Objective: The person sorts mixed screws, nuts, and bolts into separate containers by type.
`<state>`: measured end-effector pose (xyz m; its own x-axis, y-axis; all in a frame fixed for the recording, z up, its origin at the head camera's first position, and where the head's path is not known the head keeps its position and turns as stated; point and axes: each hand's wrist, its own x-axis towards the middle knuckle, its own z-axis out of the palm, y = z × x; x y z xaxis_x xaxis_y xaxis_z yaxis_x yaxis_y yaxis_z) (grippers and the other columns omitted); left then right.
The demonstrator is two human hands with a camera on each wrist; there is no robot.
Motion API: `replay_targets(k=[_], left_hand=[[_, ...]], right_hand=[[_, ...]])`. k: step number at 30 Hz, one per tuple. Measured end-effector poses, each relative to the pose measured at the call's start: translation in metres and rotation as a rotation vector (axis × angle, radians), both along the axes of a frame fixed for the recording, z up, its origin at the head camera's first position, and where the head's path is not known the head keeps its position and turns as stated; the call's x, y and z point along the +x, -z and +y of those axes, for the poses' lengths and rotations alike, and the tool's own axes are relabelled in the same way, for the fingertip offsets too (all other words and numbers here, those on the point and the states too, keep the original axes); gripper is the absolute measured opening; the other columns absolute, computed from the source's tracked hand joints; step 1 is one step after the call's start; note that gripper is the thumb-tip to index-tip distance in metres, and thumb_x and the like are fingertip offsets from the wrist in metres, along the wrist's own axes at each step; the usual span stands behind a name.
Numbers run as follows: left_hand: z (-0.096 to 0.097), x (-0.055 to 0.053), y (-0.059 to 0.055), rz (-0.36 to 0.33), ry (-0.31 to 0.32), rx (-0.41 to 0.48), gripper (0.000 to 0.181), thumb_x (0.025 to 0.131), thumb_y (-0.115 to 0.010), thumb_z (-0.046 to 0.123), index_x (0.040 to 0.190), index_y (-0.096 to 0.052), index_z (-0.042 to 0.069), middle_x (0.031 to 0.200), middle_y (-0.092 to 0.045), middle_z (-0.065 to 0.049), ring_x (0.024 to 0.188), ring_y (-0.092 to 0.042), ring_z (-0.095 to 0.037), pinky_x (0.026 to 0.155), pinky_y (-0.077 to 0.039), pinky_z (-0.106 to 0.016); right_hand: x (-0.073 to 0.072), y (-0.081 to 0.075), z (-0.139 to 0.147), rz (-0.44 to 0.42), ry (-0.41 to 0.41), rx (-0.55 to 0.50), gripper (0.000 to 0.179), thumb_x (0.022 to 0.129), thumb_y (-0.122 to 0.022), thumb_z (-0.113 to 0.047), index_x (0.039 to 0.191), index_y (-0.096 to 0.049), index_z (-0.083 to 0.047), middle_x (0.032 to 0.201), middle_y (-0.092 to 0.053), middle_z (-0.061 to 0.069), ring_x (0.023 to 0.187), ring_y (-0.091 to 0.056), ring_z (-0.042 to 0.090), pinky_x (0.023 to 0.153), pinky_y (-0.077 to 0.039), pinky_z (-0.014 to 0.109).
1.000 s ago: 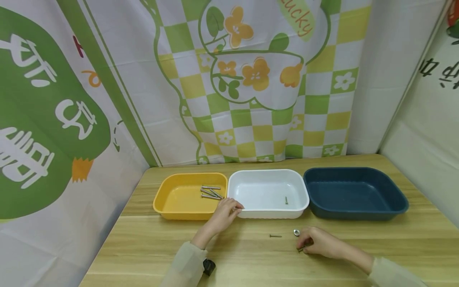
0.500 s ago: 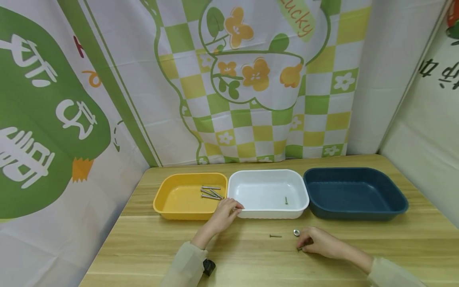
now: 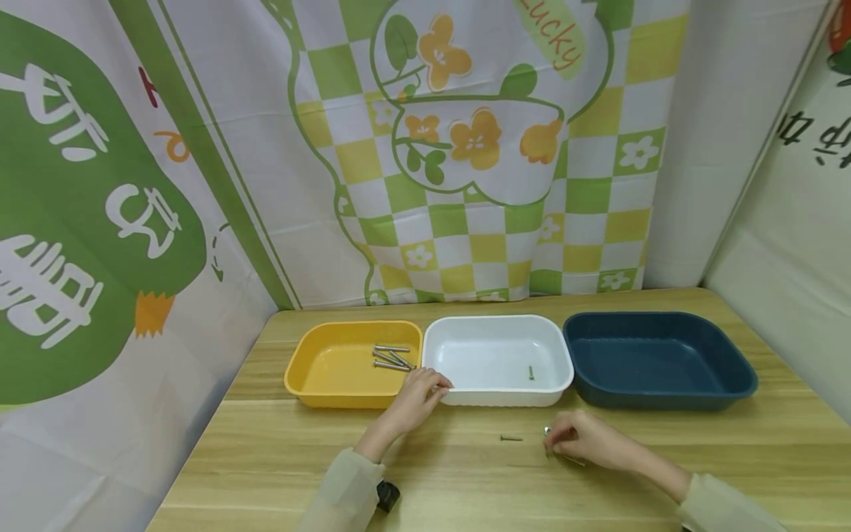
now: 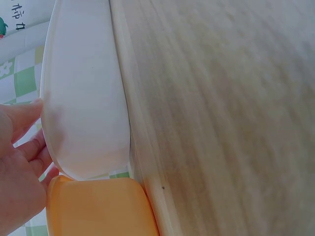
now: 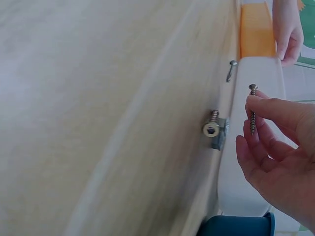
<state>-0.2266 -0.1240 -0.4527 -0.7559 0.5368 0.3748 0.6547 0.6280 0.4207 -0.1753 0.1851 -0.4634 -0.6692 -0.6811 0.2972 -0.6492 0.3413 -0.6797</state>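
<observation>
My right hand (image 3: 588, 440) pinches a small screw (image 5: 253, 118) between thumb and fingers, its head up and its pointed tip down, just above the table. Below that hand lie a socket-head bolt (image 5: 211, 129) and a grey metal piece (image 5: 219, 141), mostly hidden by the hand in the head view. Another small screw (image 3: 510, 438) lies on the table to the left. My left hand (image 3: 415, 397) grips the rim of the white tray (image 3: 492, 397) at its front left corner, thumb at the edge. Inside that tray rests one small screw (image 3: 531, 372).
Left of the white tray stands a yellow tray (image 3: 312, 369) with several long bolts (image 3: 392, 357). A dark blue tray (image 3: 665, 400) adjoins it on the right. All three sit along the back of the wooden table (image 3: 452, 480), before a patterned cloth (image 3: 479, 244).
My right hand has risen slightly, moving a little away and left. The screw in its fingers now points downward, and a bolt shows beneath the hand. My left hand has stayed put.
</observation>
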Motion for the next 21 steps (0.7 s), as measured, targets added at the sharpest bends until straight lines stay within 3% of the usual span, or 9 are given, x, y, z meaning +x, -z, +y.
replay_targets(k=[9,16,21], left_hand=[[0.000,0.000,0.001,0.001,0.000,0.002,0.008,0.086,-0.055,0.011,0.089,-0.062,0.008,0.081,-0.060,0.000,0.080,-0.051,-0.014,0.088,-0.033,-0.036],[0.000,0.000,0.000,0.004,-0.001,0.000,0.007,0.086,-0.056,0.011,0.089,-0.062,0.008,0.082,-0.060,0.000,0.080,-0.051,-0.014,0.088,-0.033,-0.036],[0.000,0.002,-0.002,-0.013,-0.007,-0.008,0.008,0.086,-0.055,0.011,0.090,-0.061,0.008,0.083,-0.060,0.000,0.080,-0.051,-0.014,0.088,-0.033,-0.035]], right_hand=[[-0.007,-0.011,-0.005,-0.011,0.024,0.020,0.010,0.075,-0.063,0.005,0.081,-0.066,-0.001,0.078,-0.061,0.002,0.074,-0.056,0.011,0.061,-0.048,0.026],[-0.012,-0.020,-0.012,-0.052,0.093,0.047,0.012,0.074,-0.062,0.006,0.083,-0.067,0.001,0.079,-0.062,0.000,0.070,-0.052,0.000,0.060,-0.047,0.022],[-0.017,-0.023,-0.014,0.000,0.093,0.022,0.012,0.075,-0.061,0.006,0.084,-0.067,0.000,0.076,-0.060,0.001,0.069,-0.050,-0.001,0.060,-0.046,0.021]])
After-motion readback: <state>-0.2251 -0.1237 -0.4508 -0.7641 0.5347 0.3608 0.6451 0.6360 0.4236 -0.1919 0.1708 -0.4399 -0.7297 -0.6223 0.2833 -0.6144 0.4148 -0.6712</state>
